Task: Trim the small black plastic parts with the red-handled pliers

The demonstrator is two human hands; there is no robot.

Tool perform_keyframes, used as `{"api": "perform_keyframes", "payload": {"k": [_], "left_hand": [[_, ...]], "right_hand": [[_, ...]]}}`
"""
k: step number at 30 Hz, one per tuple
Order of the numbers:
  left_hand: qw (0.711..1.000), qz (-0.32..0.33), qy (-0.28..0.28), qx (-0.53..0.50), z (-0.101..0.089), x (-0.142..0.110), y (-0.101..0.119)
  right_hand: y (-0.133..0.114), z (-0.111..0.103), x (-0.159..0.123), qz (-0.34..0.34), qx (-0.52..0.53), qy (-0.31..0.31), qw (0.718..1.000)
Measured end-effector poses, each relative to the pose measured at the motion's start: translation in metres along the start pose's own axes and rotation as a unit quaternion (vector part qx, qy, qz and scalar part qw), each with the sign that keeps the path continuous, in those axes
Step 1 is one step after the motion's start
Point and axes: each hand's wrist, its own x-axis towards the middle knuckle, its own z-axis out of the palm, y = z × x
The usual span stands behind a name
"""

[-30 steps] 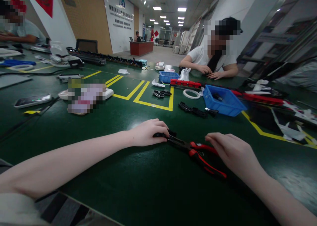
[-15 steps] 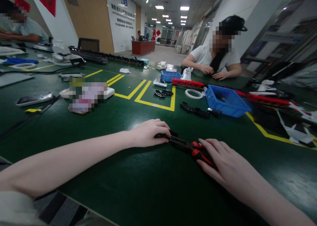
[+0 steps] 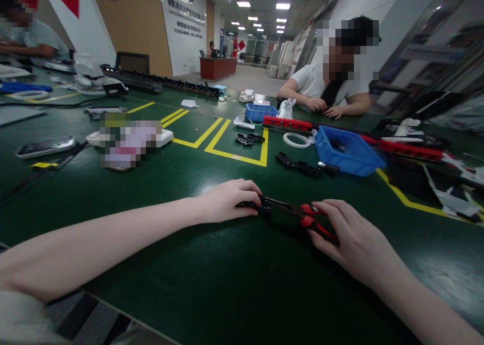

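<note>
My left hand (image 3: 232,201) is closed around a small black plastic part (image 3: 264,210) on the green table; the fingers hide much of it. In my right hand (image 3: 350,234) are long-nose pliers (image 3: 289,208) with red and black handles, the thumb on the lower handle and the fingers on the upper one. The pliers point left, and their tips lie at the far side of the black part, by my left fingertips. Whether the jaws grip the part I cannot tell.
Beyond my hands lie black parts (image 3: 297,164), a white ring (image 3: 296,140) and a blue bin (image 3: 348,153). A phone (image 3: 132,143) and a silver device (image 3: 47,147) are on the left. Yellow tape (image 3: 234,157) marks the table (image 3: 227,284). A person (image 3: 321,90) sits opposite.
My right hand and the pliers have shifted slightly right and up, and the plier tips now sit higher beside the black part. My left hand has hardly moved.
</note>
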Motion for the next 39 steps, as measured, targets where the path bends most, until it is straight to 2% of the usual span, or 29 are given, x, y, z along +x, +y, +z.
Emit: {"api": "perform_keyframes", "payload": {"k": [7, 15, 31, 35, 39], "left_hand": [[0.998, 0.004, -0.011, 0.057, 0.001, 0.0, 0.002], [0.998, -0.001, -0.012, 0.067, 0.0, 0.0, 0.004], [0.998, -0.012, -0.011, 0.065, 0.001, 0.0, 0.006], [0.998, -0.008, 0.022, 0.059, 0.001, 0.0, 0.006], [0.991, 0.053, 0.108, 0.059, -0.007, -0.004, 0.024]], "right_hand": [[-0.01, 0.002, 0.002, 0.087, 0.094, -0.01, 0.992], [-0.003, 0.004, 0.0, 0.008, 0.07, 0.004, 0.997], [-0.005, 0.004, 0.001, -0.03, 0.071, 0.005, 0.997], [-0.005, 0.004, 0.0, -0.025, 0.072, -0.002, 0.997], [-0.004, 0.004, -0.001, -0.02, 0.069, 0.001, 0.997]]}}
